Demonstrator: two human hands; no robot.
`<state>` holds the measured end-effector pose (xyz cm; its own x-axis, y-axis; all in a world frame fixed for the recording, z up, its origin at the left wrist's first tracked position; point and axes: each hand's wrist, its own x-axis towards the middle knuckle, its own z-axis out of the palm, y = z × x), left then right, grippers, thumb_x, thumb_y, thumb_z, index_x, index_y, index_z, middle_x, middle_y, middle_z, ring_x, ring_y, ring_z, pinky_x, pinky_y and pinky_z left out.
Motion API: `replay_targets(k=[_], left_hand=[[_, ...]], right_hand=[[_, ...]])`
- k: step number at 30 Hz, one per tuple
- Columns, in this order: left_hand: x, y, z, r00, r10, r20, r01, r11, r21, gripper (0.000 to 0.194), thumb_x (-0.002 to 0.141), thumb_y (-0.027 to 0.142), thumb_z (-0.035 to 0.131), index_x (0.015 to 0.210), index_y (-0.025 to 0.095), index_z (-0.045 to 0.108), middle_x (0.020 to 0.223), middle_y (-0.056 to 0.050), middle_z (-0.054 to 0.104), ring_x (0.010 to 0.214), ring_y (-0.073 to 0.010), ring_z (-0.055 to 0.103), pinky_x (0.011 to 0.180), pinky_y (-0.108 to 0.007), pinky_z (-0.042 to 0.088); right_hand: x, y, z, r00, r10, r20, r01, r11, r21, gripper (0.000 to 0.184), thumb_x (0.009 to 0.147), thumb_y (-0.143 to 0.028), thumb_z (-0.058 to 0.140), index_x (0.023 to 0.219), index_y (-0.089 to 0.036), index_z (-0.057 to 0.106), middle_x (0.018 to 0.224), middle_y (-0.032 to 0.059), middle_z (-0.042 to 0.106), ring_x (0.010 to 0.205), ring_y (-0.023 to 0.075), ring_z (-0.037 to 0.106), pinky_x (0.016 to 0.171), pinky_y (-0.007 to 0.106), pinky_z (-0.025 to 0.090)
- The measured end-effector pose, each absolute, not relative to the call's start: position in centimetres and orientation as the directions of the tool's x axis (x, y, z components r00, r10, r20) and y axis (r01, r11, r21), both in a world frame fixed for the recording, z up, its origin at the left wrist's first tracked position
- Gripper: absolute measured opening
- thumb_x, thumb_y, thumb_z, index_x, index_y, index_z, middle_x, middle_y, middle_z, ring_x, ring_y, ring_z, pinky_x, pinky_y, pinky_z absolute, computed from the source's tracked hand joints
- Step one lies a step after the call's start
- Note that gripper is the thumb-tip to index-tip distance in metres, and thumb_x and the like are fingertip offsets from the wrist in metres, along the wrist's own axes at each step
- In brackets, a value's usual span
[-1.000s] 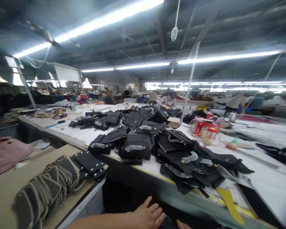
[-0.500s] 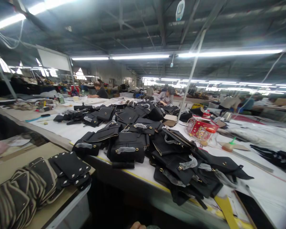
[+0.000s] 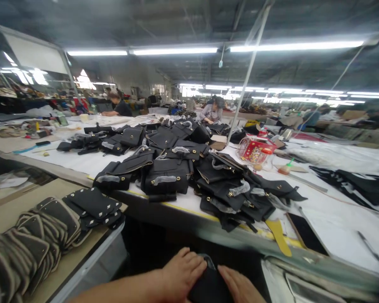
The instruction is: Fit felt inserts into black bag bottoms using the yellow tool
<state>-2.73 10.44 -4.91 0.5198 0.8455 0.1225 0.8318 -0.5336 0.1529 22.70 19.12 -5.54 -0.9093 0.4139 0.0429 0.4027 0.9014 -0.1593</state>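
At the bottom of the view, both hands hold a black leather bag piece [image 3: 211, 284], its lower part cut off by the frame. A greyish, shiny strip runs along its top edge. My left hand [image 3: 183, 271] lies over the left side of the piece, fingers together and curled onto it. Along the opposite side, my right hand [image 3: 238, 284] presses with fingers close together; its thumb is hidden. Beyond the hands, a heap of black bags [image 3: 167, 172] with plastic-wrapped handles and gold buckles covers the table's middle.
Left, stacked dark panels [image 3: 34, 240] and black studded pieces [image 3: 93, 206] lie on cardboard over a pale bin [image 3: 91, 263]. On the white table [image 3: 341, 235] are a yellow scraper [image 3: 278, 237], a phone [image 3: 308, 233], a pen [image 3: 369, 245] and a glue bottle [image 3: 285, 168]. Co-workers sit farther back.
My view has tipped downward. Both hands and the black bag piece now show at the bottom, where only a bit of one hand was visible before.
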Motion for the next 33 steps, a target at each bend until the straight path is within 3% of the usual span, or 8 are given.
replay_targets(k=[2,3,8,13,18,23,27,33], left_hand=[[-4.4,9.2,-3.5,0.491,0.871,0.019,0.851,-0.484,0.204,0.094,0.064,0.062,0.063,0.136,0.012,0.029,0.132,-0.017,0.045,0.113,-0.0310,0.047,0.099,-0.043,0.032],[-5.3,8.9,-2.9,0.464,0.885,-0.047,0.870,-0.445,0.214,0.099,0.058,0.063,0.068,0.134,0.011,0.032,0.130,-0.018,0.046,0.113,-0.0316,0.047,0.097,-0.041,0.035],[-7.9,9.3,-2.4,0.425,0.886,-0.184,0.894,-0.379,0.240,0.085,0.060,0.055,0.071,0.127,0.012,0.040,0.122,-0.014,0.051,0.111,-0.0278,0.050,0.093,-0.034,0.040],[-7.8,9.2,-3.0,0.446,0.883,-0.144,0.887,-0.414,0.206,0.081,0.060,0.052,0.072,0.122,0.010,0.044,0.117,-0.014,0.054,0.107,-0.0279,0.051,0.092,-0.034,0.040],[-7.6,9.1,-2.9,0.438,0.890,-0.126,0.893,-0.416,0.171,0.079,0.059,0.052,0.072,0.120,0.009,0.046,0.115,-0.016,0.055,0.105,-0.0291,0.052,0.092,-0.036,0.040],[-4.5,9.7,-3.0,0.454,0.886,-0.090,0.877,-0.427,0.220,0.094,0.057,0.063,0.069,0.129,0.011,0.037,0.126,-0.015,0.047,0.114,-0.0297,0.045,0.097,-0.039,0.034],[-1.8,10.2,-4.0,0.417,0.907,-0.051,0.889,-0.395,0.232,0.090,0.060,0.067,0.062,0.126,0.010,0.040,0.122,-0.015,0.048,0.109,-0.0300,0.046,0.093,-0.040,0.035],[-1.9,10.6,-4.7,0.448,0.893,-0.028,0.875,-0.432,0.218,0.081,0.066,0.065,0.058,0.121,0.007,0.044,0.115,-0.015,0.050,0.101,-0.0289,0.047,0.090,-0.040,0.035]], right_hand=[[23.7,17.9,-3.9,-0.892,0.450,-0.047,0.450,0.871,-0.196,0.086,0.061,-0.043,0.066,0.134,-0.005,0.041,0.133,0.0191,0.043,0.120,0.0320,0.045,0.099,0.043,0.040],[24.2,17.5,-3.2,-0.875,0.475,-0.094,0.484,0.849,-0.214,0.089,0.059,-0.043,0.068,0.134,-0.003,0.040,0.133,0.0212,0.042,0.121,0.0323,0.043,0.101,0.043,0.038],[25.8,17.6,-2.6,-0.802,0.560,-0.210,0.598,0.743,-0.300,0.086,0.065,-0.042,0.067,0.134,-0.003,0.034,0.131,0.0231,0.041,0.118,0.0297,0.045,0.100,0.040,0.038],[25.6,17.2,-2.7,-0.778,0.596,-0.202,0.626,0.704,-0.336,0.076,0.064,-0.035,0.067,0.130,-0.011,0.037,0.127,0.0174,0.045,0.109,0.0272,0.052,0.093,0.038,0.043],[25.7,17.1,-2.3,-0.757,0.616,-0.219,0.651,0.679,-0.340,0.079,0.064,-0.036,0.069,0.131,-0.010,0.036,0.128,0.0168,0.043,0.111,0.0263,0.050,0.094,0.036,0.041],[23.7,16.8,-2.4,-0.776,0.599,-0.197,0.630,0.740,-0.233,0.090,0.063,-0.056,0.067,0.132,-0.007,0.037,0.127,0.0188,0.046,0.113,0.0318,0.046,0.097,0.044,0.035],[20.2,15.8,-3.4,-0.813,0.577,-0.084,0.582,0.794,-0.174,0.078,0.078,-0.064,0.047,0.132,-0.007,0.039,0.127,0.0174,0.047,0.116,0.0297,0.042,0.101,0.047,0.023],[18.6,15.4,-4.0,-0.798,0.595,-0.094,0.602,0.791,-0.104,0.072,0.086,-0.061,0.036,0.134,-0.008,0.037,0.127,0.0171,0.047,0.109,0.0297,0.045,0.089,0.041,0.030]])
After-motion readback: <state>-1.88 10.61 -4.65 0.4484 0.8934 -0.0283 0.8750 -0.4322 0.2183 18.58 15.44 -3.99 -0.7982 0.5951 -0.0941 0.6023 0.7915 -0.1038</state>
